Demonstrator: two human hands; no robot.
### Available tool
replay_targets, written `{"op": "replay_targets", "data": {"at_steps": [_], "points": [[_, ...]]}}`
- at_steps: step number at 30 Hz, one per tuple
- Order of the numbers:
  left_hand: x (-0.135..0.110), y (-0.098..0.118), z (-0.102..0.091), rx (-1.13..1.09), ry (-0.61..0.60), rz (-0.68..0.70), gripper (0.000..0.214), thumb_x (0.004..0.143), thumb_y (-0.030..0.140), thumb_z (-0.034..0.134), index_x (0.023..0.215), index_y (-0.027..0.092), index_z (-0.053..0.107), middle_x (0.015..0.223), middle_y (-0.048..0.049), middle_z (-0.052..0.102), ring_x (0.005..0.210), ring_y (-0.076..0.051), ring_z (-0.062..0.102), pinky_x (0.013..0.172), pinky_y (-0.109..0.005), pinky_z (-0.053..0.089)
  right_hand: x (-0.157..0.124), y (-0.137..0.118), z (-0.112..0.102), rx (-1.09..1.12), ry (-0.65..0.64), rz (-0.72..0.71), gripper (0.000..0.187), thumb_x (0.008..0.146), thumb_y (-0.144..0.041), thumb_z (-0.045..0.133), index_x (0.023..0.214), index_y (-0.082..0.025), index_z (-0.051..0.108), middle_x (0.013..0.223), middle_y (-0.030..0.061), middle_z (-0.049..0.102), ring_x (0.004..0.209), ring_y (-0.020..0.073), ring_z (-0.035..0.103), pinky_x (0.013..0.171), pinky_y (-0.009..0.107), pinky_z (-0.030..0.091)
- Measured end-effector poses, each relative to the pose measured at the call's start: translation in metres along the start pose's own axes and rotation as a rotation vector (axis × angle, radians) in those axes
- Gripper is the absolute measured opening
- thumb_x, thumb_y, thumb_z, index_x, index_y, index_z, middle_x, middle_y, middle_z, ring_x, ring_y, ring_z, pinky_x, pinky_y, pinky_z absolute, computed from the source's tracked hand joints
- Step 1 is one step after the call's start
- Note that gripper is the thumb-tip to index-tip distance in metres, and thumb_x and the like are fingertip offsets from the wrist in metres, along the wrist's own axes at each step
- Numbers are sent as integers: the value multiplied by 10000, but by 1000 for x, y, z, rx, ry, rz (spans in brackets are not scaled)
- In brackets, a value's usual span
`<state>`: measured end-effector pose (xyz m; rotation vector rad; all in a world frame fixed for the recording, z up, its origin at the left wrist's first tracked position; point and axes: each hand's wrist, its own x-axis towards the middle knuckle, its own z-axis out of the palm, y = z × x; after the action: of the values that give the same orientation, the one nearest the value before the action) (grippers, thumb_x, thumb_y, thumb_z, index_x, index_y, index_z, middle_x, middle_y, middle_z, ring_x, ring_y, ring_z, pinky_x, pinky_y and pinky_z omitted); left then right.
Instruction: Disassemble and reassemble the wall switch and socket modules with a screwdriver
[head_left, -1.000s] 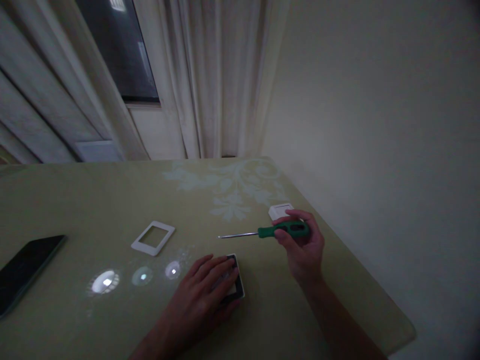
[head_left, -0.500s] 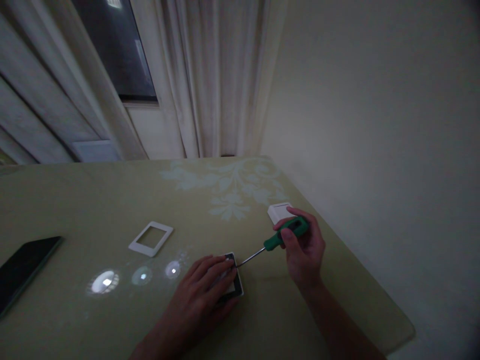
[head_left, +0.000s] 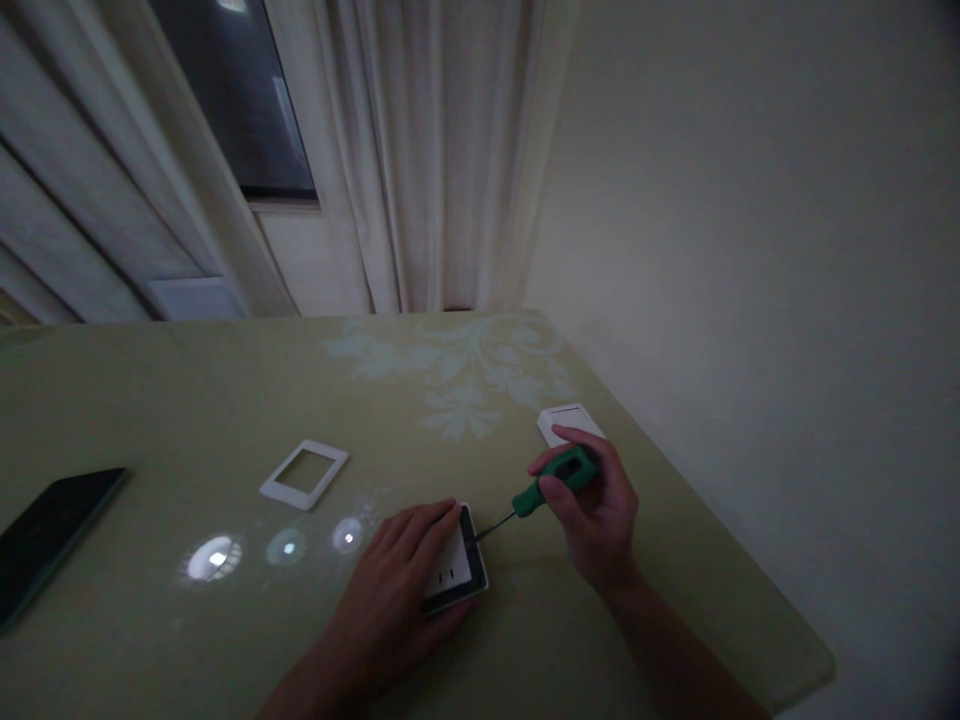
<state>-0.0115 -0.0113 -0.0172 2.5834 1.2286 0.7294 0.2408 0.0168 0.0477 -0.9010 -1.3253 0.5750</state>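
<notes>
My right hand point(head_left: 600, 515) is closed around the green handle of a screwdriver point(head_left: 553, 482). Its metal shaft slants down to the left, and the tip meets the dark border on the right side of a wall socket point(head_left: 454, 572). That socket has a white face with slots, a black border and a white outer edge. My left hand point(head_left: 401, 570) grips it from the left, fingers over the top and thumb along the near side, hiding much of its face. Whether a screw sits under the tip is too small to tell.
A white square frame point(head_left: 304, 475) lies on the pale green table point(head_left: 187, 400). A dark flat device point(head_left: 56, 535) rests at the left. Behind my right hand sits a white switch-like box point(head_left: 570, 420). A wall point(head_left: 750, 300) runs along the table's right edge.
The screwdriver and my right hand have shifted a little left and down. My left fingers have drawn back from the tip, baring more of the socket's face.
</notes>
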Motion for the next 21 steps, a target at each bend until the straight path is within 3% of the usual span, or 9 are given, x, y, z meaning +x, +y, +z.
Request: {"op": "replay_targets", "data": {"at_steps": [10,21], "points": [[0,1,-1,8,-4,-1,797,917,390,809,1608,250,438,1535,-137,657,1325,-357,660,1095,-527,582,1,3,-2,42,44,-52,371,946,-238,797,1301,-279,699,908,-6,783,760,136,730,657,206,619],[0,-1,2,-7,2,-8,792,899,391,816,1598,256,467,1529,-131,662,1323,-356,662,1098,-512,583,0,0,1,29,4,-74,415,924,-186,798,1313,-287,697,913,-17,773,766,126,729,690,204,643]]}}
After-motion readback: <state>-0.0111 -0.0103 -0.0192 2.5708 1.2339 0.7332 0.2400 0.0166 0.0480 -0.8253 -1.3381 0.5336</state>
